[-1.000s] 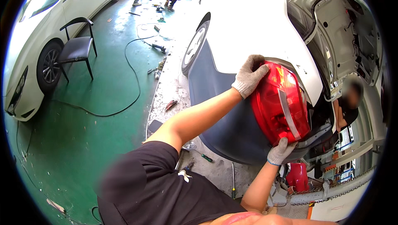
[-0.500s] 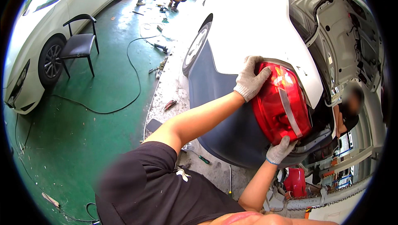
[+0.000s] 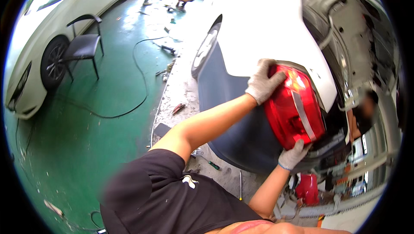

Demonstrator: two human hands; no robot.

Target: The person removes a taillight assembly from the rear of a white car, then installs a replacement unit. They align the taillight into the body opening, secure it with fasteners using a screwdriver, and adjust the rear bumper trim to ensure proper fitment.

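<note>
Gloved fingers (image 3: 276, 78) of the left hand (image 3: 260, 84) and right hand (image 3: 294, 155) grasp the red tail lamp (image 3: 282, 113), far and near ends, at the right-side white car's (image 3: 263, 31) rear corner; barely shifted this past second, it's still hand-held.

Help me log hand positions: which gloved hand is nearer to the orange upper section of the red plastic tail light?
Left. The left hand grips the tail light beside the orange section; the right hand touches its lower end, farther away.
</note>
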